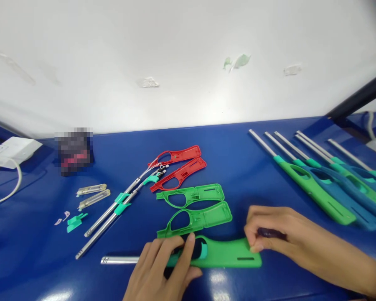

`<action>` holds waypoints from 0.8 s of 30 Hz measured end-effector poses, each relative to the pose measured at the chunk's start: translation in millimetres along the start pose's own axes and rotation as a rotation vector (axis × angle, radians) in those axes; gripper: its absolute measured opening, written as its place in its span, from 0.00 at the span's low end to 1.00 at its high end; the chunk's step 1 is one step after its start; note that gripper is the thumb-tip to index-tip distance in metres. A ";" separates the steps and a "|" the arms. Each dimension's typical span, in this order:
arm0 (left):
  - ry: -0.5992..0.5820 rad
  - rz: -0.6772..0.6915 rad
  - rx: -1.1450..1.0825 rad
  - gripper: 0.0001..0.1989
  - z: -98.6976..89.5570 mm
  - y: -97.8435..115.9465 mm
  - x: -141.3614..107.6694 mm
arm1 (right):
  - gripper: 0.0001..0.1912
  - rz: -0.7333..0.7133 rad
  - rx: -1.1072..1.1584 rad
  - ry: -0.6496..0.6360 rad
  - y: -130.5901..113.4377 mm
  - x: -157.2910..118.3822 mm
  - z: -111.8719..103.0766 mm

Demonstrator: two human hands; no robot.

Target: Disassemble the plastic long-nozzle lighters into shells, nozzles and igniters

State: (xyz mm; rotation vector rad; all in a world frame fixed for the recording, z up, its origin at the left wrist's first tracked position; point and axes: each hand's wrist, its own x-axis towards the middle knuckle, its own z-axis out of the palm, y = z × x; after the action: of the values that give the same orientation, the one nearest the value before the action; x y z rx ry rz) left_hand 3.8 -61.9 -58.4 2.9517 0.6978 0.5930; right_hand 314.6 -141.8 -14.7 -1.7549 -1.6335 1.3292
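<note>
A green gas lighter point(225, 253) with a metal tube lies flat at the table's front, tube to the left. My left hand point(163, 267) is closed around its front part near the trigger opening, and a teal trigger point(203, 251) shows beside the fingers. At the lighter's right end, my right hand point(269, 234) is closed on a dark-handled tool point(272, 233); the tool's tip is hidden. The fingertips touch the end of the green body. Just beyond lie two open green lighter shell halves point(207, 192), point(207, 217).
Red shell halves point(188, 154) lie farther back. Left of them are two metal tubes with wires point(106, 221), two clear fuel tanks point(94, 198) and a teal trigger piece point(75, 222). Several assembled lighters point(319, 192) lie right. A white wall point(188, 104) stands behind.
</note>
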 end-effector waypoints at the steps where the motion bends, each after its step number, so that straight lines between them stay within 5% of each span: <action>1: -0.007 -0.002 -0.007 0.17 0.5 -0.4 -0.4 | 0.10 0.003 -0.006 -0.017 -1.8 0.2 -1.2; 7: -0.028 -0.010 -0.022 0.19 4.3 -0.3 -4.2 | 0.12 -0.049 0.033 -0.169 -16.7 -1.5 -5.3; 14: 0.078 -0.075 -0.009 0.18 6.6 13.5 0.9 | 0.06 -0.113 -0.078 -0.005 -30.6 15.4 -1.1; 19: 0.153 -0.128 -0.054 0.19 2.5 19.5 11.0 | 0.09 -0.265 -0.214 -0.068 -81.3 61.5 1.8; 24: 0.192 -0.157 -0.086 0.21 4.7 19.7 14.9 | 0.09 -0.389 -0.304 -0.123 -145.6 134.2 32.9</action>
State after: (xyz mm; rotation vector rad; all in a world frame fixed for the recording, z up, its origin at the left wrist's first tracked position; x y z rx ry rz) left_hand 26.2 -72.8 -54.8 2.7529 0.8868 0.8759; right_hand 190.3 6.6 38.1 -1.4215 -2.2052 1.0662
